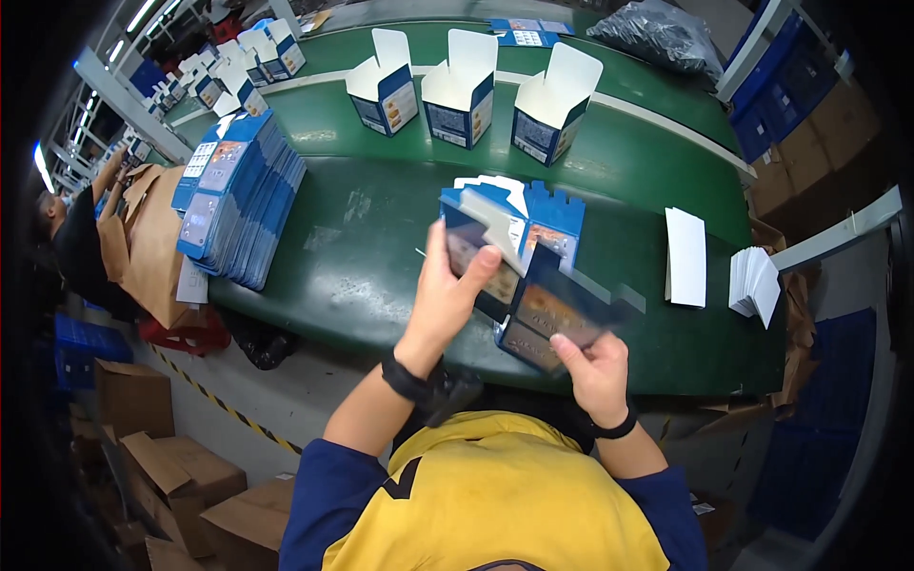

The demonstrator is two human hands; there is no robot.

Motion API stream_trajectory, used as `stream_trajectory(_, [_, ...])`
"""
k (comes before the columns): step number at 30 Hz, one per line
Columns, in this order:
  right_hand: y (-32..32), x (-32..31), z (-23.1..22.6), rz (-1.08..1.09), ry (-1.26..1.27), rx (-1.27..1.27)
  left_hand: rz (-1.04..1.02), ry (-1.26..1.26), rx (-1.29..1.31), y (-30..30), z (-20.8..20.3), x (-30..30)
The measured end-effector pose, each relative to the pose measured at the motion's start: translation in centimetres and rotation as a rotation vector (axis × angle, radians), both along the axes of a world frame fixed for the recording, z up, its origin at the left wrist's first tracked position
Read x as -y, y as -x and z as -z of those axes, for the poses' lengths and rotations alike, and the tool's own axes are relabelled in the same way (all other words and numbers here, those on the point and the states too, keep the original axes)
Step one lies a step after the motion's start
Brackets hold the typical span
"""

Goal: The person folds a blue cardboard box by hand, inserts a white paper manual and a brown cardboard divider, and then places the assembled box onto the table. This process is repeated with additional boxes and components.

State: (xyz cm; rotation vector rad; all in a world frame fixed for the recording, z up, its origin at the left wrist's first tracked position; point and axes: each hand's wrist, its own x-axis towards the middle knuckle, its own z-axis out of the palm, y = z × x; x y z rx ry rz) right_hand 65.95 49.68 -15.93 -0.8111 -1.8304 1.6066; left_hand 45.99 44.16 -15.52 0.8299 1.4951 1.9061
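Above the near edge of the green table, both my hands grip a dark blue printed carton (552, 319), partly unfolded and smeared by motion. My left hand (449, 290) pinches its left panel, thumb on top and fingers behind. The right-hand panel is in my right hand (596, 373), the thumb lying on its printed face. I cannot tell whether this is one carton or two. Beneath it, a flat blue carton (557, 217) with notched flaps lies on the table, partly hidden by what I hold.
A tall stack of flat blue cartons (252, 205) stands at the left. Three open-topped boxes (457, 119) stand on the green conveyor beyond. White folded sheets (685, 257) and a fanned white pile (754, 284) lie at the right. Brown cardboard boxes (181, 476) sit on the floor.
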Motion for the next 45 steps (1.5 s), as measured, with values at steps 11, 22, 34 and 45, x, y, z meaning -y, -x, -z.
stream_trajectory(11, [1.4, -1.1, -1.0, -0.348, -0.087, -0.33, 0.487, -0.055, 0.106, -2.1, -3.5, 4.0])
stream_trajectory(22, [1.2, -2.7, -1.2, -0.244, -0.069, -0.528, 0.287, -0.167, -0.919, -2.8, -1.1, 2.3])
stream_trajectory(34, [-0.1, -2.8, -3.5, -0.147, -0.101, -0.39, 0.36, -0.319, -0.916, -2.6, -1.7, 2.2])
stream_trajectory(45, [0.2, -2.9, -2.8, -0.261, -0.246, -0.514, 0.318, -0.33, -0.933, -2.9, -2.7, 2.3])
